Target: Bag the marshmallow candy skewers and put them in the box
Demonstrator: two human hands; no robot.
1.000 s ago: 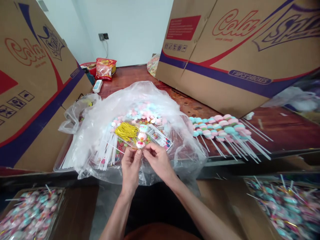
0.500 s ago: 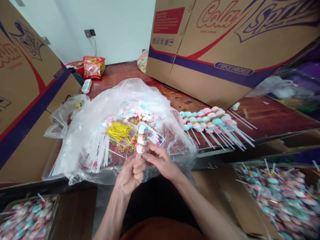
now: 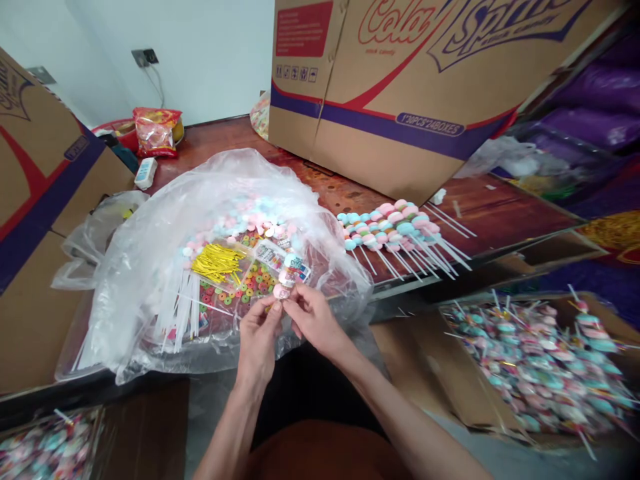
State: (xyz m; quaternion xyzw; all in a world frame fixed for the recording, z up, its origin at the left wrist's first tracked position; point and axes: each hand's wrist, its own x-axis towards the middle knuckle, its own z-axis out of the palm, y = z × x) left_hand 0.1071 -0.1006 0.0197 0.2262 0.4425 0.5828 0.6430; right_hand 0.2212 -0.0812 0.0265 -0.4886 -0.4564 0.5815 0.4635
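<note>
A wrapped marshmallow skewer, pink, white and blue in clear printed film, points up and away between my hands. My left hand is closed, thumb and fingers pinching the lower end below the marshmallows. My right hand is closed at the same spot, its fingertips against the neck of the wrapper. The stick is mostly hidden by my fingers. Just beyond lie gold twist ties, colourful ring candies, printed wrappers and white sticks, all inside a large clear plastic bag.
Unwrapped marshmallow skewers lie in a row on the wooden table. Large cartons stand at the back and left. An open box of wrapped skewers sits low at right, and another pile at lower left.
The view has turned to the right, so the scene sits further left. The skewer now leans further away from me, and both hands have drawn together at its lower end.
</note>
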